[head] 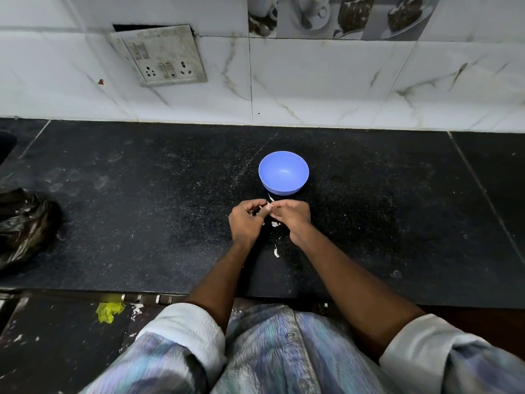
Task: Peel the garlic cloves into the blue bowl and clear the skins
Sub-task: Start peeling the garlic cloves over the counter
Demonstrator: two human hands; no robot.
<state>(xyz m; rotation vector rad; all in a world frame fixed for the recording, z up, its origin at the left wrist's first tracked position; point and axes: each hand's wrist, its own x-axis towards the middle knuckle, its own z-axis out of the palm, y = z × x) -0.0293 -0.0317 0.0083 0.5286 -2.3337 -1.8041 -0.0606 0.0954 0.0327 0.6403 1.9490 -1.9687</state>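
The blue bowl (pixel 283 172) stands on the black counter and looks empty inside. Just in front of it, my left hand (pixel 246 223) and my right hand (pixel 292 217) meet fingertip to fingertip over a small garlic clove (pixel 268 206), mostly hidden by the fingers. A thin strip of skin (pixel 270 197) sticks up from the clove. Loose white skins lie on the counter under my hands (pixel 274 224) and nearer to me (pixel 275 251).
A crumpled dark plastic bag (pixel 25 226) lies at the counter's left edge. The black stone counter (pixel 142 209) meets a white tiled wall with a switch and socket plate (pixel 162 56). A yellow scrap (pixel 109 311) lies on the floor below.
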